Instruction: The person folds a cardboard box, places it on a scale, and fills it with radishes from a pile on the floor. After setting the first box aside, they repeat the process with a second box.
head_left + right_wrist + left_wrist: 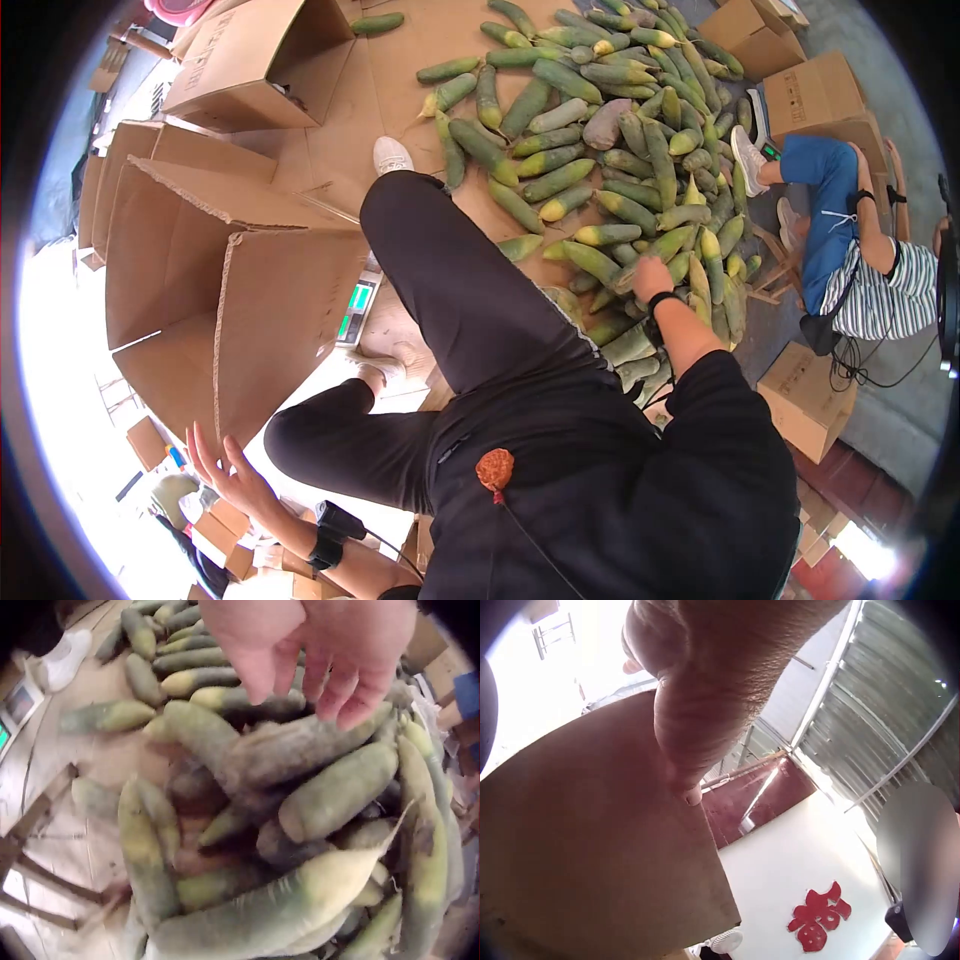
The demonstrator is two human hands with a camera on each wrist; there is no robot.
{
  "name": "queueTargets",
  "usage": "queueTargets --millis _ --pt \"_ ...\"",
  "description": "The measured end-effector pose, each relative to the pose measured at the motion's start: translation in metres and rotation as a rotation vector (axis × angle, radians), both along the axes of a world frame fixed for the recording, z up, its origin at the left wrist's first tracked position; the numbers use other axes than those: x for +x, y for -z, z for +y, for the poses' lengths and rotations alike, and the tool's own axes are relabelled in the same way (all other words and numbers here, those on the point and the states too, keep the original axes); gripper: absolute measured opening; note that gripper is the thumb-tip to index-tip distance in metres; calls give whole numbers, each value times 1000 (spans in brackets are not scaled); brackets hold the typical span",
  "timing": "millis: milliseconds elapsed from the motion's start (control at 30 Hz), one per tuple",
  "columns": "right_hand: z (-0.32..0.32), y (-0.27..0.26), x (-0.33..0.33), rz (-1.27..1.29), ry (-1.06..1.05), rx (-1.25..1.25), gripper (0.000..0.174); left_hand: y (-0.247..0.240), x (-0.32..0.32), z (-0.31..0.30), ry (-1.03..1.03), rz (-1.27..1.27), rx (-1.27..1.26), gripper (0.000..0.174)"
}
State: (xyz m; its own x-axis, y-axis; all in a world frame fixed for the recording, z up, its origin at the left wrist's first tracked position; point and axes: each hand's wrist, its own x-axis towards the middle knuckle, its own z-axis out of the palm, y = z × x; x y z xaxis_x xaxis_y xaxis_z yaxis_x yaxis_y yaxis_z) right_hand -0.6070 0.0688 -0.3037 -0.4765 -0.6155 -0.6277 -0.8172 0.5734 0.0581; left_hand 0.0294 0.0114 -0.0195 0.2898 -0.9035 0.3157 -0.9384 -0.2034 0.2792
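Note:
My right hand [652,277] is over a large heap of green radishes [560,180]. In the right wrist view its fingers hang loosely apart, with the fingertips [349,716] right at a greyish, mud-streaked radish [300,746]. Just below that lies a smoother green radish [341,791]. On the other side, my left hand [240,485] is at the near edge of a tall, open cardboard box [290,320], fingers spread. The left wrist view has the thumb [682,772] lying along the edge of the cardboard [592,840].
The box stands by a scale with a lit green display [357,298]. Another open carton [225,70] is farther off. To the right, a person in a striped shirt [885,290] sits beside cartons [815,95]. A wooden stool [778,268] stands near the heap.

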Motion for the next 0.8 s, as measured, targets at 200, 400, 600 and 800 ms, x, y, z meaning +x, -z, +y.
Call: queueTargets --millis 200,400,600,800 --pt "10 -4 50 115 -485 183 40 17 -1 3 -27 -248 -23 40" --pt "18 36 39 209 -866 229 35 16 2 0 -70 -264 30 40" --pt "5 30 30 258 -973 321 28 11 -11 -5 -122 -276 15 35" --pt "-25 -15 25 175 -828 108 25 14 -13 -9 -147 -202 -52 23"
